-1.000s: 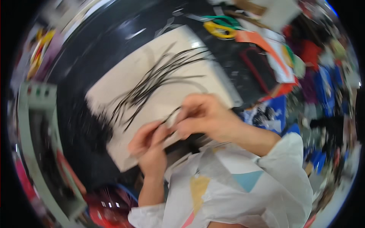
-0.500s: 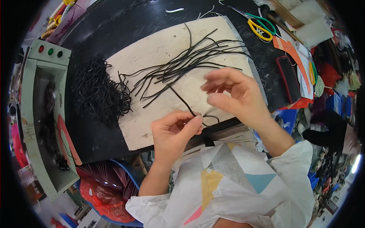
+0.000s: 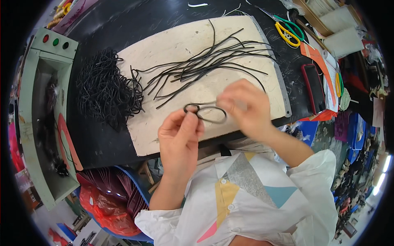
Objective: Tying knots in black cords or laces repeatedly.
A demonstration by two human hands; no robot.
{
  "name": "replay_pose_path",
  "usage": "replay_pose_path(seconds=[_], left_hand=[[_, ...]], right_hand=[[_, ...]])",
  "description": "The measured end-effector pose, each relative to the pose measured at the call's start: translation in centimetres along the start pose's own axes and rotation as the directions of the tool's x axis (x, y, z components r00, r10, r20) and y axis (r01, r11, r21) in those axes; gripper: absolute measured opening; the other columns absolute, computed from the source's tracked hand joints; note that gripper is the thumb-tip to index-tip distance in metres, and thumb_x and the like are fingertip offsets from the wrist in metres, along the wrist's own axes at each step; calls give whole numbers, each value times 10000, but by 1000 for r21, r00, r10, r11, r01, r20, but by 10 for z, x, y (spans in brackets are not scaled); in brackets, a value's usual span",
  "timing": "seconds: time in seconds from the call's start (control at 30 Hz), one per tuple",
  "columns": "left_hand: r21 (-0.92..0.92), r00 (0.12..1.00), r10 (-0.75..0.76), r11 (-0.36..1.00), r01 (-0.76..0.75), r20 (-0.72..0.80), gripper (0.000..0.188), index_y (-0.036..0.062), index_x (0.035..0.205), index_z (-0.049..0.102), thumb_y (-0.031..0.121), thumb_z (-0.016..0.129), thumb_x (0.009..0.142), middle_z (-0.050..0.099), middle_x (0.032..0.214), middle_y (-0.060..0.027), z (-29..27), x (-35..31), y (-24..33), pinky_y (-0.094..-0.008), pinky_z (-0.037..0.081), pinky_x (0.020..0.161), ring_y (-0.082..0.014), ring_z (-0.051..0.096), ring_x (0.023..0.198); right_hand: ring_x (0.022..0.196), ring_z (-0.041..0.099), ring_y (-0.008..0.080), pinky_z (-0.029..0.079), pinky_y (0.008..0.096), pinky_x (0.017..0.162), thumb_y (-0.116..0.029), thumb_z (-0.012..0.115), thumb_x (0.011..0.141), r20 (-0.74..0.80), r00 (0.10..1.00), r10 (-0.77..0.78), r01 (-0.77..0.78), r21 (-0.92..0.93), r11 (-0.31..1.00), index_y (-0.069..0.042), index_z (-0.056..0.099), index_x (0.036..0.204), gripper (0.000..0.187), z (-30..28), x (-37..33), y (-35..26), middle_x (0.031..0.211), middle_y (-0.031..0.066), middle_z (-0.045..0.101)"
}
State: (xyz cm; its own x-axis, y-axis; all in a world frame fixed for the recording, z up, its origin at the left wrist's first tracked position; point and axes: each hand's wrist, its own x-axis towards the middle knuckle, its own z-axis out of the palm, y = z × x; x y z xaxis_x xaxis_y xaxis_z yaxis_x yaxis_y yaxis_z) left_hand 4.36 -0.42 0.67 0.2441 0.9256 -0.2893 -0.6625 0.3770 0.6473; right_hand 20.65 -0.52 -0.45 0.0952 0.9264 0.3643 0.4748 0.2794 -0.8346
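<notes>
Between my hands a thin black cord (image 3: 225,117) is bent into a loop, with a smaller coil at its left end. My left hand (image 3: 179,137) pinches that coil between thumb and fingertips. My right hand (image 3: 248,108), slightly blurred, has its fingers closed on a strand leading off to the right. Both are raised over the near part of a pale board (image 3: 143,141). Beyond them several loose black cords (image 3: 197,69) lie spread across the board. A tangled heap of black cord (image 3: 104,92) sits at the board's left edge.
Scissors with yellow and green handles (image 3: 287,35) lie at the far right of the black table (image 3: 143,20). A phone in a red case (image 3: 313,88) rests at the right edge. On the left stands a pale green box with buttons (image 3: 57,55); below it, a blue tub (image 3: 141,197) holds red plastic.
The cord has gone from a trailing strand in my left hand to a coil and loop. My left hand has risen slightly; my right has closed and come down to the cord.
</notes>
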Motion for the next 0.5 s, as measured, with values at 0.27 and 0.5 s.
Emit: replay_pose_path(seconds=[0.27, 0.5], left_hand=[[593, 968, 197, 765, -252, 156, 57, -35, 857, 587, -2, 571, 812, 537, 830, -37, -17, 8, -13, -186, 388, 615, -67, 488, 678], [482, 965, -210, 869, 110, 158, 56, -52, 837, 570, -2, 566, 810, 576, 825, -58, -8, 10, -2, -217, 470, 686, -108, 564, 749]], right_hand=[[833, 515, 191, 347, 317, 728, -132, 666, 515, 75, 856, -511, 490, -433, 756, -163, 650, 806, 293, -2, -10, -18, 833, -5, 582], [726, 572, 97, 465, 248, 641, -57, 627, 738, 587, 714, 382, -683, 464, 564, 18, 605, 823, 115, -26, 8, -10, 773, 45, 609]])
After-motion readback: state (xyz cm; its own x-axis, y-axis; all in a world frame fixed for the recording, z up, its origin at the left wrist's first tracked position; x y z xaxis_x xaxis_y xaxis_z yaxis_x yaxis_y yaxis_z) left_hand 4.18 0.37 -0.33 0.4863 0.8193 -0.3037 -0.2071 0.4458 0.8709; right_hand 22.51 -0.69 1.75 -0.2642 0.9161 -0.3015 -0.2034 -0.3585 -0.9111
